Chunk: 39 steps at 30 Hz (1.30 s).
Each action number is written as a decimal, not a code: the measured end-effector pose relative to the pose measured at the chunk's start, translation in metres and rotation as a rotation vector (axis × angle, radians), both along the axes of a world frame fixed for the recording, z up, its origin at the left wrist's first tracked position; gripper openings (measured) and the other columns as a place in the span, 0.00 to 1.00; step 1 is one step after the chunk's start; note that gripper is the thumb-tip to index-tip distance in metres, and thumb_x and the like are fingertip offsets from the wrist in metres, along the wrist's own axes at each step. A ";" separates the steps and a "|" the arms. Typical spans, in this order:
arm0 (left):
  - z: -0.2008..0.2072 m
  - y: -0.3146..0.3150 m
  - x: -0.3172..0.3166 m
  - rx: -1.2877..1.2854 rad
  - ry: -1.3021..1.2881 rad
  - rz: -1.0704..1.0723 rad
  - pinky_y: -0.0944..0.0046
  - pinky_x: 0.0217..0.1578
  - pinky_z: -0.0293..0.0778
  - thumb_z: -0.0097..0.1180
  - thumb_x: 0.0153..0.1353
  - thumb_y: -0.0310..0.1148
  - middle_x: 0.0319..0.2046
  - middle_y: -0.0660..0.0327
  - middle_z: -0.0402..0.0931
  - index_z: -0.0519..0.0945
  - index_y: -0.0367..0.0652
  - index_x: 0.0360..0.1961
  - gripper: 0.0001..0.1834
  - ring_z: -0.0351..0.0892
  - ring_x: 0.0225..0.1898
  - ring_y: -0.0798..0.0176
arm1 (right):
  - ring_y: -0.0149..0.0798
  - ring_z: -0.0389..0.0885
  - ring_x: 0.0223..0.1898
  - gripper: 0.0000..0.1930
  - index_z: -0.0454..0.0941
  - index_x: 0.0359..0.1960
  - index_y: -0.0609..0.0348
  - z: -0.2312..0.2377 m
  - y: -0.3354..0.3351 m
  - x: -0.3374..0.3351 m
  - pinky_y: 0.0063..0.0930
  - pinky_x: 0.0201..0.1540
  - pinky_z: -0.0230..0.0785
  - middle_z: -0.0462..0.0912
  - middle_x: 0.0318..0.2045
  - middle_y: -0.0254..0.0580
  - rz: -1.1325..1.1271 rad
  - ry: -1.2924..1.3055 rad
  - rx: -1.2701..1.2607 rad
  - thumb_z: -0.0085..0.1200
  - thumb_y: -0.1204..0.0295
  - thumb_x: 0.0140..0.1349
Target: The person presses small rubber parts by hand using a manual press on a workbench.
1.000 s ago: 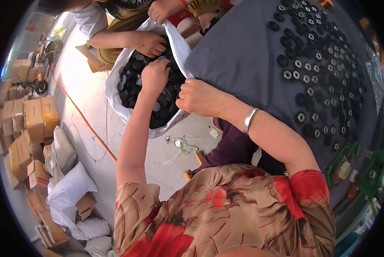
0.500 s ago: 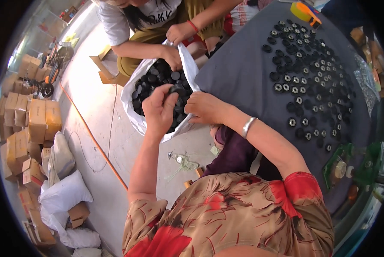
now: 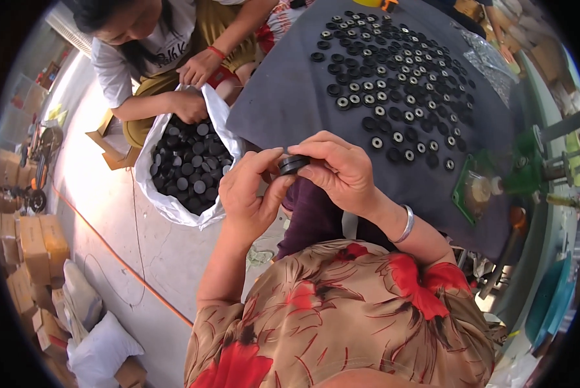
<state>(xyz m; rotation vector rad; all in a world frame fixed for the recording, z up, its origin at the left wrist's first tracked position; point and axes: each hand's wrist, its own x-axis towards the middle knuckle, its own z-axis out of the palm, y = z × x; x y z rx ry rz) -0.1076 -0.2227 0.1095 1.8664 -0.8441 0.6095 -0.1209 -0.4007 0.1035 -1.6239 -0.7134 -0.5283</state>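
Black disc part-hidden btwn both hands

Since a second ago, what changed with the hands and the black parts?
Both hands came up out of the white bag toward the body. The left hand and right hand now pinch a small stack of black discs between them, just off the edge of the grey table. Unchanged: the bag stays full, held open by another person's hand; the rows of discs stay on the table.
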 end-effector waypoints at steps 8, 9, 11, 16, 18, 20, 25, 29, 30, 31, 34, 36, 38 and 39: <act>0.015 -0.014 -0.008 0.133 -0.212 -0.135 0.61 0.19 0.63 0.63 0.54 0.39 0.20 0.61 0.68 0.75 0.41 0.29 0.14 0.67 0.20 0.58 | 0.32 0.79 0.30 0.13 0.78 0.45 0.65 0.013 -0.014 -0.041 0.22 0.33 0.73 0.79 0.36 0.43 -0.069 0.000 0.020 0.60 0.79 0.58; 0.018 -0.016 -0.009 0.149 -0.277 -0.155 0.61 0.18 0.61 0.63 0.53 0.40 0.19 0.61 0.66 0.74 0.41 0.27 0.14 0.65 0.18 0.58 | 0.32 0.79 0.30 0.13 0.78 0.45 0.65 0.016 -0.016 -0.045 0.21 0.33 0.73 0.79 0.37 0.43 -0.091 -0.021 -0.008 0.60 0.78 0.58; 0.028 -0.020 -0.012 0.149 -0.310 -0.192 0.61 0.17 0.60 0.63 0.50 0.38 0.18 0.61 0.65 0.73 0.41 0.26 0.14 0.64 0.18 0.59 | 0.32 0.78 0.30 0.13 0.78 0.45 0.65 0.017 -0.020 -0.052 0.21 0.33 0.72 0.79 0.37 0.43 -0.074 -0.020 0.010 0.60 0.77 0.58; 0.035 -0.033 -0.021 0.063 -0.399 -0.292 0.63 0.14 0.55 0.64 0.43 0.34 0.16 0.63 0.58 0.70 0.40 0.20 0.14 0.59 0.15 0.62 | 0.34 0.79 0.31 0.13 0.79 0.43 0.66 0.026 -0.029 -0.067 0.22 0.33 0.72 0.80 0.34 0.44 -0.054 -0.025 0.029 0.61 0.74 0.58; 0.037 -0.036 -0.023 0.053 -0.396 -0.320 0.64 0.14 0.54 0.64 0.42 0.34 0.15 0.63 0.57 0.70 0.40 0.20 0.14 0.58 0.14 0.62 | 0.35 0.79 0.30 0.13 0.79 0.43 0.66 0.029 -0.031 -0.071 0.23 0.32 0.72 0.80 0.33 0.44 -0.029 -0.030 0.070 0.62 0.73 0.58; 0.040 -0.039 -0.024 0.045 -0.395 -0.346 0.64 0.14 0.53 0.64 0.42 0.33 0.15 0.64 0.55 0.69 0.40 0.19 0.15 0.57 0.14 0.63 | 0.35 0.79 0.30 0.13 0.79 0.43 0.66 0.032 -0.033 -0.076 0.23 0.32 0.72 0.80 0.33 0.44 -0.027 -0.009 0.072 0.62 0.73 0.58; 0.045 -0.046 -0.026 0.015 -0.395 -0.456 0.64 0.14 0.54 0.65 0.41 0.32 0.15 0.64 0.57 0.70 0.40 0.20 0.14 0.58 0.14 0.63 | 0.34 0.79 0.31 0.14 0.79 0.43 0.66 0.036 -0.041 -0.083 0.23 0.32 0.72 0.80 0.34 0.44 0.014 0.015 0.061 0.62 0.72 0.58; 0.032 -0.054 -0.021 -0.003 -0.353 -0.389 0.65 0.17 0.59 0.67 0.47 0.31 0.18 0.61 0.66 0.75 0.38 0.28 0.13 0.64 0.17 0.61 | 0.33 0.79 0.34 0.13 0.79 0.44 0.65 0.022 -0.043 -0.078 0.22 0.35 0.73 0.79 0.37 0.44 -0.016 0.004 0.177 0.61 0.74 0.58; 0.029 -0.055 -0.022 -0.004 -0.358 -0.396 0.65 0.17 0.59 0.67 0.47 0.31 0.18 0.61 0.66 0.75 0.38 0.28 0.13 0.64 0.17 0.61 | 0.33 0.80 0.35 0.13 0.79 0.45 0.65 0.022 -0.045 -0.079 0.21 0.36 0.73 0.79 0.38 0.44 -0.047 0.000 0.148 0.61 0.75 0.58; 0.026 -0.057 -0.023 -0.053 -0.308 -0.397 0.65 0.18 0.61 0.67 0.47 0.32 0.19 0.61 0.68 0.76 0.37 0.31 0.14 0.66 0.18 0.60 | 0.33 0.80 0.36 0.14 0.79 0.45 0.63 0.022 -0.046 -0.080 0.22 0.37 0.74 0.79 0.39 0.45 -0.074 -0.033 0.116 0.62 0.76 0.57; 0.022 -0.060 -0.028 -0.104 -0.220 -0.403 0.66 0.20 0.65 0.67 0.48 0.31 0.22 0.60 0.72 0.77 0.37 0.35 0.15 0.69 0.20 0.60 | 0.34 0.80 0.36 0.14 0.79 0.45 0.62 0.025 -0.053 -0.078 0.23 0.37 0.75 0.80 0.39 0.45 -0.146 -0.183 0.009 0.63 0.76 0.56; 0.021 -0.061 -0.031 -0.106 -0.183 -0.406 0.66 0.21 0.66 0.67 0.48 0.31 0.23 0.59 0.73 0.77 0.37 0.36 0.16 0.71 0.21 0.59 | 0.34 0.80 0.35 0.14 0.80 0.45 0.62 0.023 -0.056 -0.080 0.23 0.37 0.75 0.80 0.39 0.45 -0.180 -0.200 -0.013 0.63 0.76 0.56; 0.020 -0.060 -0.033 -0.107 0.008 -0.416 0.68 0.25 0.69 0.68 0.49 0.31 0.25 0.60 0.75 0.77 0.37 0.38 0.17 0.73 0.24 0.64 | 0.35 0.80 0.35 0.14 0.80 0.44 0.62 0.021 -0.057 -0.080 0.23 0.37 0.75 0.80 0.39 0.45 -0.214 -0.219 -0.034 0.63 0.76 0.55; 0.018 -0.058 -0.034 -0.105 0.006 -0.419 0.68 0.25 0.69 0.68 0.49 0.31 0.25 0.60 0.75 0.77 0.37 0.38 0.17 0.73 0.24 0.64 | 0.35 0.80 0.35 0.15 0.80 0.44 0.61 0.020 -0.056 -0.080 0.24 0.36 0.75 0.80 0.38 0.45 -0.260 -0.240 -0.065 0.64 0.76 0.54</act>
